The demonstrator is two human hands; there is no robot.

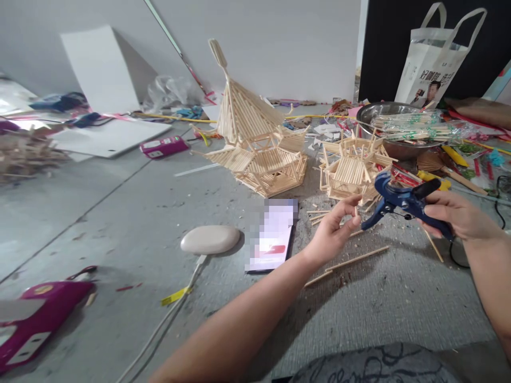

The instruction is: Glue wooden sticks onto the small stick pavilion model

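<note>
My right hand [459,215] is wrapped round the lower handle of a blue hand cutter [401,201], whose curved head points left. Just left of the cutter, my left hand [335,226] pinches a short piece of wooden stick [356,211] between thumb and fingers. Beyond both hands stands a small, roughly six-sided frame of wooden sticks [351,167], partly hidden by the cutter and fingertips. Loose sticks [359,259] lie on the floor under my hands. A larger stick model [255,127] with a pointed roof stands to the left.
A phone [275,234] lies left of my left forearm, and beside it a white oval case [210,239] with a cable. Magenta power strips [163,147] rest farther left. A metal bowl [399,130] holds bagged sticks at the back right, near a white bag [433,66].
</note>
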